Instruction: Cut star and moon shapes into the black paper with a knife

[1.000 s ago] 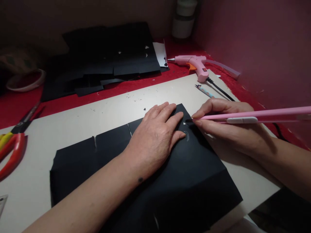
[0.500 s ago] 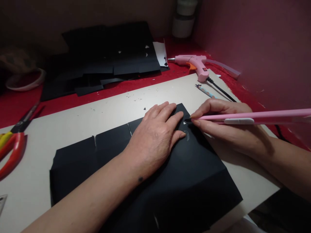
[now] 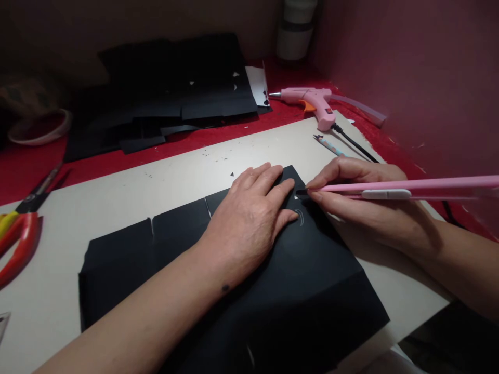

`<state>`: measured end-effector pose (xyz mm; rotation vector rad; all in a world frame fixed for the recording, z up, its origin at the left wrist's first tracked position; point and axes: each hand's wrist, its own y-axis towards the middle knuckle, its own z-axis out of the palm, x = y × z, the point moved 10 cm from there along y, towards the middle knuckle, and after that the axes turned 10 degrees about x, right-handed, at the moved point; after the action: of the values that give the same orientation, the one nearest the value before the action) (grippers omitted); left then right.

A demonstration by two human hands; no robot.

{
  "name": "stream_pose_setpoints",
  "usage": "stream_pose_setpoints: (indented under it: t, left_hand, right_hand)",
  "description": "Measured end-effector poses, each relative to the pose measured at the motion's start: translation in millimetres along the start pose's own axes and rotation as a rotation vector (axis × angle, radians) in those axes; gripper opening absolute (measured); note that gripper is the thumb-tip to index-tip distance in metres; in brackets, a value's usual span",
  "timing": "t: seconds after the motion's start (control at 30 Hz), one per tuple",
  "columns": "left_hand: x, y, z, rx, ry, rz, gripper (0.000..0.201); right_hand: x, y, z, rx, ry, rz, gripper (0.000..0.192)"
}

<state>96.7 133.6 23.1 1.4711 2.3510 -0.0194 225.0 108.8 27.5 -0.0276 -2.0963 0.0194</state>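
Observation:
A sheet of black card (image 3: pixel 327 259) with slits along its far edge lies on the white board. My left hand (image 3: pixel 253 208) rests flat on it, fingers stretched out, thumb beside a pale drawn crescent (image 3: pixel 300 217). In my right hand (image 3: pixel 358 192) is a pink utility knife (image 3: pixel 429 184) with a light grey slider, pinched near its front end. Its dark blade meets the card near the far right corner, by a small cut-out (image 3: pixel 296 197) showing white. The exact tip is hard to make out.
Red-and-yellow scissors (image 3: pixel 23 234) lie at the left. A pink glue gun (image 3: pixel 312 101) with a black cord and a patterned pencil (image 3: pixel 329 145) are at the back right. Behind are stacked black sheets (image 3: pixel 210 72) on red cloth (image 3: pixel 280 72). Tiny scraps dot the white board (image 3: pixel 117 197).
Almost nothing differs. The knife's rear part and slider have shifted very slightly to the right; my left hand stays in place on the card.

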Motion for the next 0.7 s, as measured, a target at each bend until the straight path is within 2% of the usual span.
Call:
stream_pose_setpoints:
  t: [0.33, 0.7]
  left_hand:
    - [-0.9, 0.0, -0.9, -0.002, -0.009, 0.004, 0.043]
    - [-0.5, 0.7, 0.1, 0.011, -0.016, 0.005, 0.044]
  right_hand:
    - [0.5, 1.6, 3.4, 0.032, -0.035, -0.053, 0.006]
    - [-2.9, -0.8, 1.4, 0.018, -0.042, 0.01, 0.006]
